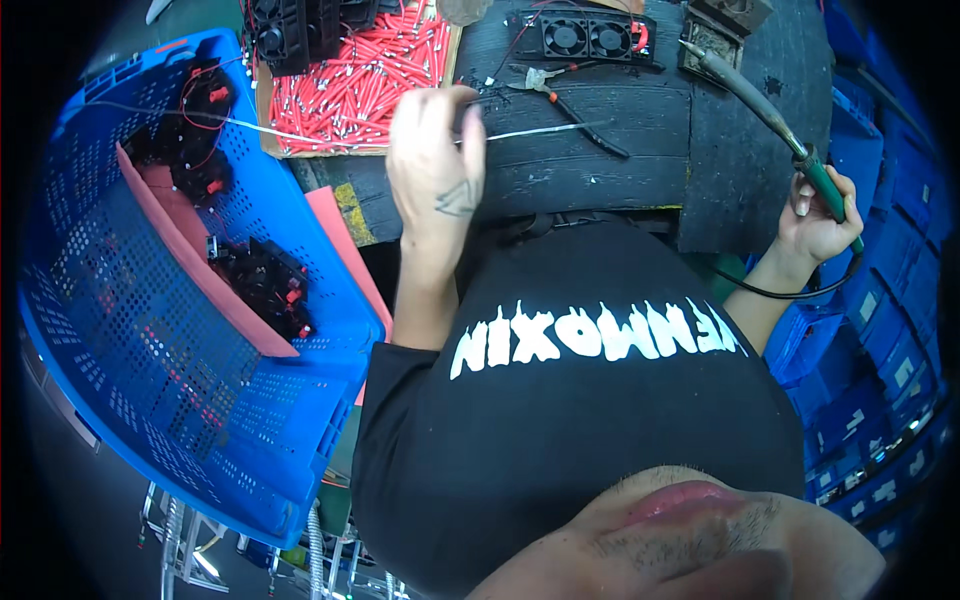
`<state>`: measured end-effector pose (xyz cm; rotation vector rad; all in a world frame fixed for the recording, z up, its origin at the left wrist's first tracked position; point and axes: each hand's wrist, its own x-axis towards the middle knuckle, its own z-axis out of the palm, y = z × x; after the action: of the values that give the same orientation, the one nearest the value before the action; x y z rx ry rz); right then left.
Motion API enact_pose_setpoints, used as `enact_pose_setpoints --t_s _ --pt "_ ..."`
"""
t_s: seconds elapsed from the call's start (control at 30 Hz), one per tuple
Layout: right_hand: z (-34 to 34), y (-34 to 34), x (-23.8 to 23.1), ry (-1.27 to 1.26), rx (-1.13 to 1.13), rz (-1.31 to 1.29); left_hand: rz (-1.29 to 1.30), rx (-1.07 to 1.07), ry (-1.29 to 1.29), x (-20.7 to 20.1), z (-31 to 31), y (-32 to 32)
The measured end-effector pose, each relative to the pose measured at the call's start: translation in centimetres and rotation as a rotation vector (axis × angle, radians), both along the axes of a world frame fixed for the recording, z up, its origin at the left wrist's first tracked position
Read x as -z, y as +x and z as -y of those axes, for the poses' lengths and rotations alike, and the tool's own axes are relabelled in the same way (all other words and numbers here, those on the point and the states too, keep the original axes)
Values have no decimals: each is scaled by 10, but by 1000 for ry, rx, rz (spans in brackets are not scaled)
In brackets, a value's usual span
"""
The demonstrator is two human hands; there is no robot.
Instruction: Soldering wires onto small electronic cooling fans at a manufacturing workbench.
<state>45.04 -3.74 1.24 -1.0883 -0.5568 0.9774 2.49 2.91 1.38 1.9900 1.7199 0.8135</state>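
Right hand point(826, 228) clamped on soldering iron point(765, 108) by its green handle point(822, 188), tip near stand point(714, 52) on counter point(640, 110). Iron probably light, stiff, hot-ended: handle only. Left hand point(430, 150) at wire point(540, 130), likely pliable; cannot tell if pinched.

Hands point(432, 145) point(818, 228), two; soldering iron point(770, 115), one; silvery wire point(540, 130), one; pliers point(555, 98), one

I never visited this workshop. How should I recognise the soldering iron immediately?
Near the right edge of the dark workbench, find the person's right hand. It holds the soldering iron, which slants up and left. Its green handle and long metal shaft set it apart from the black-and-orange-handled pliers lying on the bench.
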Motion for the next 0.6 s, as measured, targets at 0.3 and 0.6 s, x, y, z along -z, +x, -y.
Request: enact_pose_setpoints --t_s 0.3,0.6 --pt "11 9 12 102 56 -174 -21 217 186 -1 -33 14" --pt "33 11 31 -13 214 -167 -311 438 340 15 -75 70"
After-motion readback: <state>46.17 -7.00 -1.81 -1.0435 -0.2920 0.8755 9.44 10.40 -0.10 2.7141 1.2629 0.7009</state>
